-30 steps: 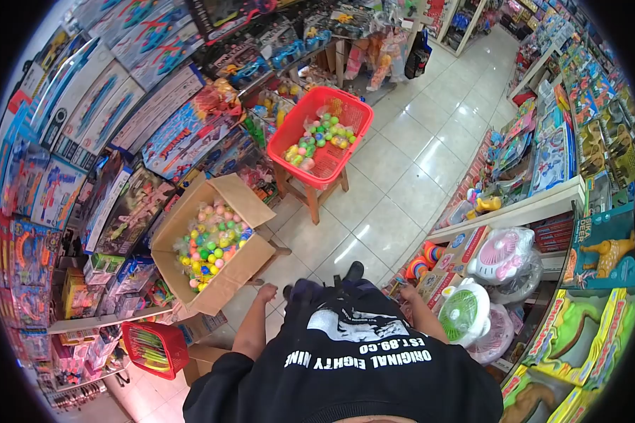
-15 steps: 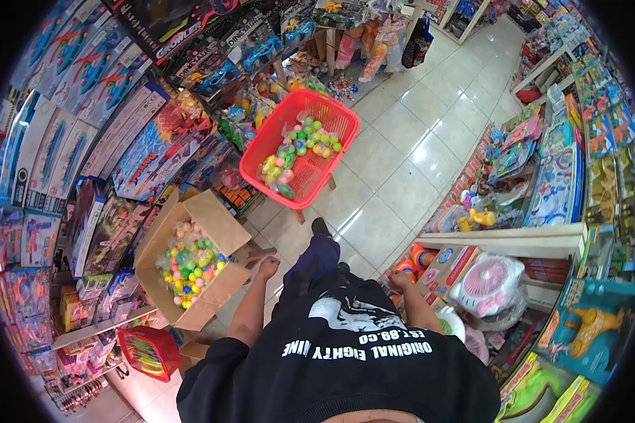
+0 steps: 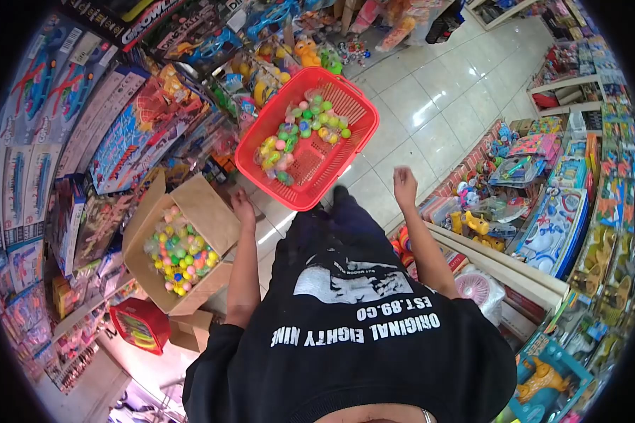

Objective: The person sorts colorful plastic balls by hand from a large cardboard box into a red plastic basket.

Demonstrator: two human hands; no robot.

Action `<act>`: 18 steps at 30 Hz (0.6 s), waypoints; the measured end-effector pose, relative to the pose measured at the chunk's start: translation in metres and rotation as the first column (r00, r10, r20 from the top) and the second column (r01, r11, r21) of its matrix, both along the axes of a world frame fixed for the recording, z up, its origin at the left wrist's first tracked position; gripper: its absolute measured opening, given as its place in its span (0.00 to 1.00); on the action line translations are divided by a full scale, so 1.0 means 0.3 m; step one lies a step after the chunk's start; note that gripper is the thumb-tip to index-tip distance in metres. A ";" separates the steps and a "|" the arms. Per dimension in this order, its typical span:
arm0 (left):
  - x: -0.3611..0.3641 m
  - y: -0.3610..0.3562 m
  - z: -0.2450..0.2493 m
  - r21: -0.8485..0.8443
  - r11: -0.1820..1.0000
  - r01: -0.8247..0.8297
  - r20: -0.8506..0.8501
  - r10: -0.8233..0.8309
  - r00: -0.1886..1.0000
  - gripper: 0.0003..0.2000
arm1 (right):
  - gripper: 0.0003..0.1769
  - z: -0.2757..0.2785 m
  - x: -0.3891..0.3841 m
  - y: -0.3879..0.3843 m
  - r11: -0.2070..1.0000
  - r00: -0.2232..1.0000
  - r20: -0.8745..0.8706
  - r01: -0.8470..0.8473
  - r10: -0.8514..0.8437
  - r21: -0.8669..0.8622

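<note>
My left hand (image 3: 243,207) is raised between the cardboard box and the red basket, its fingers loosely apart and nothing in them. To the right of the basket, my right hand (image 3: 405,187) hangs over the tiled floor, empty, with loosely bent fingers. Neither hand touches the red basket (image 3: 250,156), which stands in front of my legs and holds bags of colourful balls (image 3: 305,127). On the left, the open cardboard box (image 3: 203,210) contains many more bagged balls (image 3: 180,254).
Boxed toys (image 3: 144,134) line the left side. A smaller red basket (image 3: 140,326) stands below the cardboard box. On the right are low shelves with a wooden edge (image 3: 501,264), a wrapped pink fan (image 3: 475,287) and packaged toys. Tiled floor (image 3: 430,113) runs ahead.
Both hands have lifted forward from beside my body, and their fingers have loosened. The view has shifted, and the red basket appears nearer and larger.
</note>
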State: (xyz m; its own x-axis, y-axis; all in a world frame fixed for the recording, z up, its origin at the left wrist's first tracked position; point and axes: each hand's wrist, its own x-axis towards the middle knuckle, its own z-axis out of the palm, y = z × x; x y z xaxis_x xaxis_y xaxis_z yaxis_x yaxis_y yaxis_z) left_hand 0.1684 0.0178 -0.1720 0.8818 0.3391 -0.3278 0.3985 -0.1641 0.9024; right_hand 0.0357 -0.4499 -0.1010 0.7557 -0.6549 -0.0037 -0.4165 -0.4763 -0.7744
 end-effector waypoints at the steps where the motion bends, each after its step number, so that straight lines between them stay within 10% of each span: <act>1: 0.042 -0.016 0.056 -0.257 0.960 -0.112 -0.054 0.102 0.993 0.17 | 0.09 0.100 0.111 0.026 0.999 0.991 0.122 -0.048 0.050 -0.020; 10: 0.242 -0.313 0.519 0.060 0.998 -0.012 0.453 -0.017 0.891 0.11 | 0.09 0.158 0.731 0.140 0.809 0.823 0.010 -0.561 0.569 0.175; 18: 0.245 -0.613 0.232 0.121 0.880 0.460 0.040 -0.467 0.883 0.15 | 0.24 -0.201 0.925 0.122 0.472 0.265 -0.592 -0.853 0.761 0.224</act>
State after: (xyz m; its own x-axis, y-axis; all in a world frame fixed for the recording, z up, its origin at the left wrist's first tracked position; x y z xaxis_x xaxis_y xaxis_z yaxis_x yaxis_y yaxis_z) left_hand 0.2419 -0.1662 -0.1023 0.9648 -0.0848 -0.2489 0.1937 -0.4106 0.8910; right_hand 0.3133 -0.4135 -0.1613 0.7572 0.2644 -0.5973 -0.0526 -0.8868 -0.4592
